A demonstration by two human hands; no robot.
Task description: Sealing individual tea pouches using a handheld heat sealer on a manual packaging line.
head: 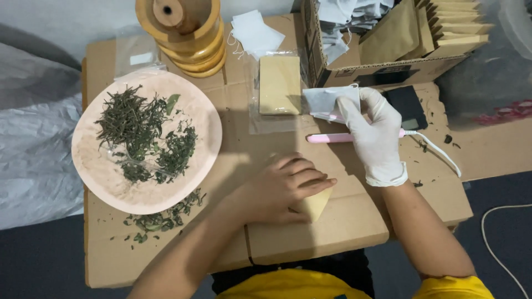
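the bare left hand [285, 188] lies flat, fingers together and gently curled, pressing a tan pouch [316, 204] to the cardboard [332, 232]. the gloved right hand [376, 133] pinches a white tea bag [327, 102], resting over a pink sealer [332, 138]. left of them a pink plate [100, 177] of dried leaves [144, 135]; behind, a box [382, 71] of pouches.

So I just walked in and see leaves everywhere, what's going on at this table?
A person works at a cardboard surface. The bare left hand presses flat on a small tan packet. The gloved right hand holds a white filter bag over a pink corded tool. A pink plate of dried green leaves sits to the left.
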